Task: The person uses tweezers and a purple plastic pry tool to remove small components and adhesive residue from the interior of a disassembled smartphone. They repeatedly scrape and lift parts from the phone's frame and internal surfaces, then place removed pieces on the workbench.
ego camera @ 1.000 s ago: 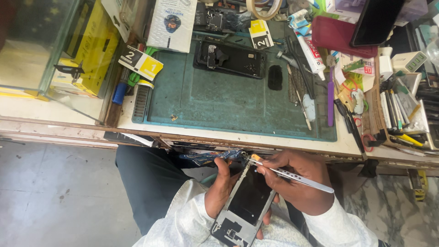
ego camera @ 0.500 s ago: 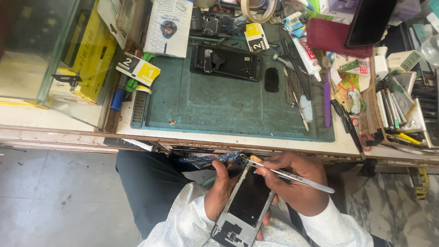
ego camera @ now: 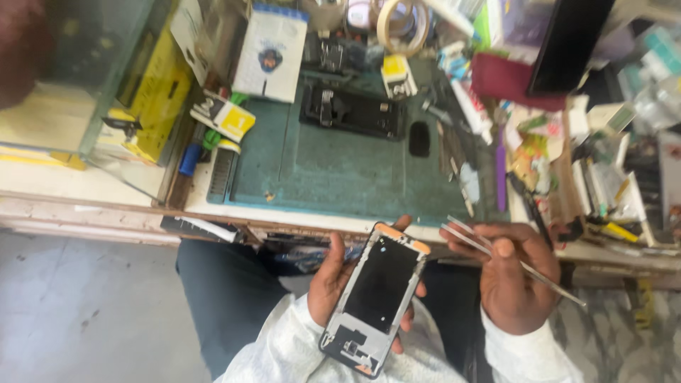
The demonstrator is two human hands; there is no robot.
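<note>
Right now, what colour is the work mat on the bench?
Dark teal green, the work mat shows best in the head view.

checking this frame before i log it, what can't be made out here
Head view only:
- Opened phone: small parts at its lower end too small and blurred to identify.
- Left hand: palm and most fingers hidden behind the phone.
- Tweezers: tips blurred.
- Clutter along the bench's right side: blurred.

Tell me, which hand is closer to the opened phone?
Left. The left hand is holding the opened phone from underneath. The right hand is off to its side, apart from it, holding metal tweezers.
</note>
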